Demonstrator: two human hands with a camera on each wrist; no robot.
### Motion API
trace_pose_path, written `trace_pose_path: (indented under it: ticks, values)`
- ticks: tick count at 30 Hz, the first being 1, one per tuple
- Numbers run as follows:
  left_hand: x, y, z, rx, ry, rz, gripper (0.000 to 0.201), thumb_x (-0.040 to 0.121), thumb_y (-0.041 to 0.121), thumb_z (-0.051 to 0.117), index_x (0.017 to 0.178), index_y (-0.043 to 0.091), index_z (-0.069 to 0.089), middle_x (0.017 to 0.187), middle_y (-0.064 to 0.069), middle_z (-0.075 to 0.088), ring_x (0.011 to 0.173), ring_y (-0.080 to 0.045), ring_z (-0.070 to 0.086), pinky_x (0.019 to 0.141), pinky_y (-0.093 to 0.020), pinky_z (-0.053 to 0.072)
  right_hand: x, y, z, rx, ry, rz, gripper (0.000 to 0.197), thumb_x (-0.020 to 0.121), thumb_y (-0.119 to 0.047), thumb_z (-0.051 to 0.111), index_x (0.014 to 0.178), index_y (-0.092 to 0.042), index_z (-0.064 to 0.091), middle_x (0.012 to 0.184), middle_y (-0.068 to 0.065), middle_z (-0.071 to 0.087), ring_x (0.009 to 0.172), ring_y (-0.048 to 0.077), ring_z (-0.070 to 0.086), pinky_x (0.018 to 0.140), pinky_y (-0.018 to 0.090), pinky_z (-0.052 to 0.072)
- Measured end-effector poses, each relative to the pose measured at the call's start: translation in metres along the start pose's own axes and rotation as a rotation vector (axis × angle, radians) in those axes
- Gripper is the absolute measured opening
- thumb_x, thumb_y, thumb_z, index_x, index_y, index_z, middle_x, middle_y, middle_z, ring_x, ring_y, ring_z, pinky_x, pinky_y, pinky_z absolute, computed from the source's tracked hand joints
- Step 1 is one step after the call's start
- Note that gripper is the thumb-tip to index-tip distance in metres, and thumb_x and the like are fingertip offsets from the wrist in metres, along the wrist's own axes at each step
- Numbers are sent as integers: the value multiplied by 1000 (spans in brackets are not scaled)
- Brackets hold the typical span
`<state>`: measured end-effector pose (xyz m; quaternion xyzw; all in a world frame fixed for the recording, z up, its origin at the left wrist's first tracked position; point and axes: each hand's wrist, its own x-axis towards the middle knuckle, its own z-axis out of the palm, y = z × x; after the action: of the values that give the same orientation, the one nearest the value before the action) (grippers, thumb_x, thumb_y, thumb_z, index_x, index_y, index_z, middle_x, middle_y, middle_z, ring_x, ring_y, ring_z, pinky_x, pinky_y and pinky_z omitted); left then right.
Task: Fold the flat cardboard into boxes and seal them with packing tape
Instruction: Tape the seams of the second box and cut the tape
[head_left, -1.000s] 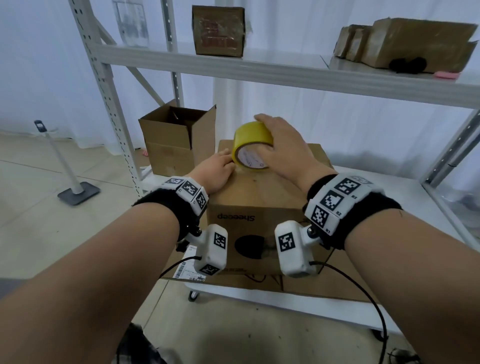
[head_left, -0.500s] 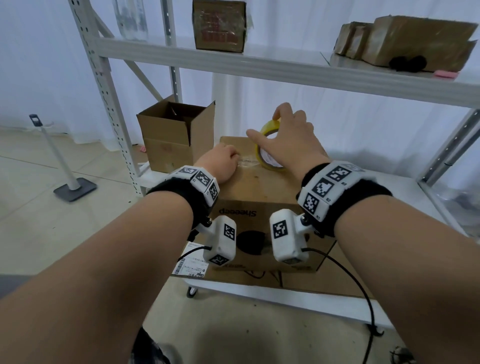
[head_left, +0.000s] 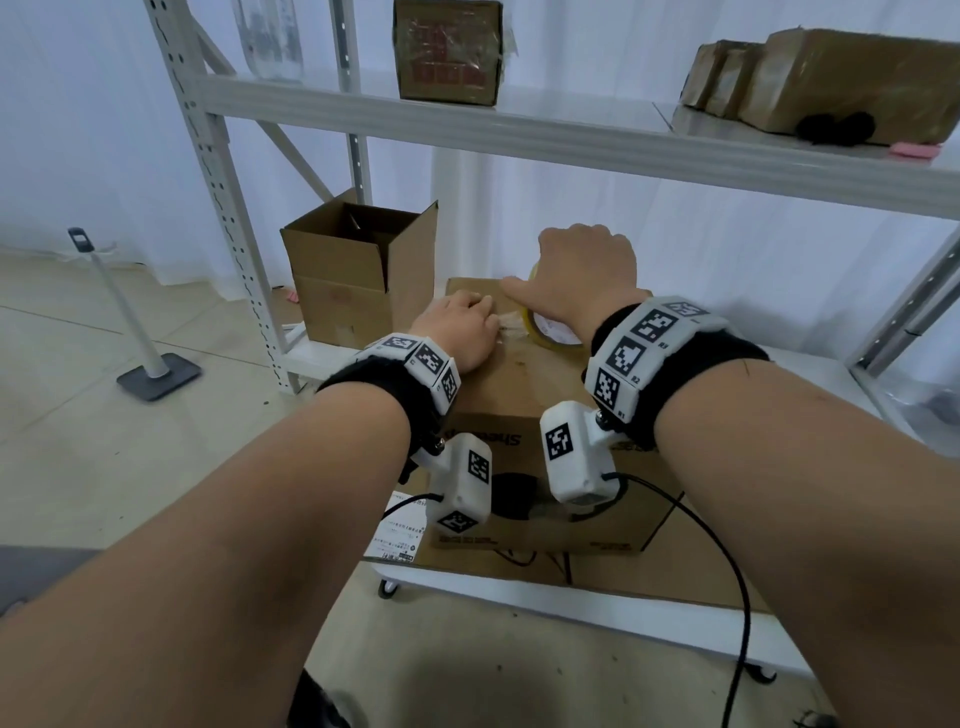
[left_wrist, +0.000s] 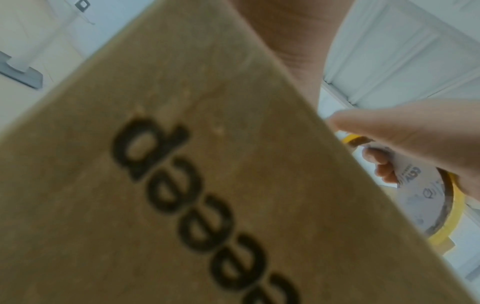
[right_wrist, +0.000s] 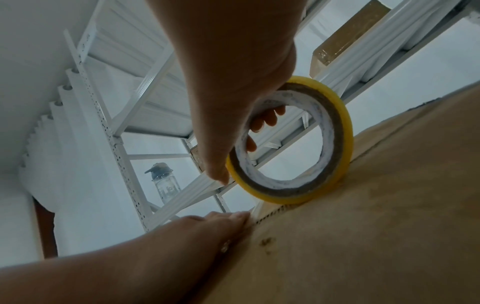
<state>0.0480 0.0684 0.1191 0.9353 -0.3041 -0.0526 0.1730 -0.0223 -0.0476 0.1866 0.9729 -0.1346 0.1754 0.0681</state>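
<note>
**Tape roll stood on edge atop the closed box**

The closed cardboard box (head_left: 519, 384) sat on the lower white shelf (head_left: 810, 374), its top flaps shut and dark lettering on the near face. The right hand (head_left: 576, 280) gripped the yellow tape roll (right_wrist: 293, 142), fingers hooked through the core and thumb pointing toward 9 o'clock along its outer rim. The roll stood upright, touching the box top near the far edge, at about 12 o'clock from the box's middle. A short strip of clear tape (head_left: 511, 325) ran from the roll toward 9 o'clock, to the left hand (head_left: 462, 332). That hand lay on the box top with fingers curled, their tips pressing the strip's end down; how tightly they curled could not be told. An open box (head_left: 358, 280) stood at 10 o'clock of the closed one, just beside it. More boxes (head_left: 841, 78) rested on the upper shelf (head_left: 571, 140).
</note>
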Motion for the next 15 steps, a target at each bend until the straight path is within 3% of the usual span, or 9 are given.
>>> trace_pose_path:
  ticks: [5, 10, 15]
  values:
    - [9, -6, 6, 6, 5, 24, 50, 103, 32, 18, 148, 14, 31, 158, -9, 21, 147, -26, 11, 120, -43, 9, 3, 3, -2, 25, 12, -30, 33, 87, -45, 52, 99, -15, 56, 97, 6, 57, 98, 28, 51, 80, 36, 32]
    - [9, -8, 7, 6, -19, 15, 50, 104, 34, 17, 151, 19, 25, 161, -2, 12, 149, -22, 4, 120, -43, 5, -1, 20, -8, -213, -49, -59, 22, 90, -38, 48, 90, -16, 50, 87, 5, 46, 90, 27, 44, 82, 38, 31]
    - [4, -3, 4, 34, -43, -18, 50, 104, 35, 16, 152, 22, 21, 162, 0, 6, 149, -21, 1, 118, -44, 2, -4, 15, -3, -259, -111, -31, 12, 91, -29, 47, 92, -17, 49, 106, 7, 57, 107, 29, 48, 93, 39, 32]
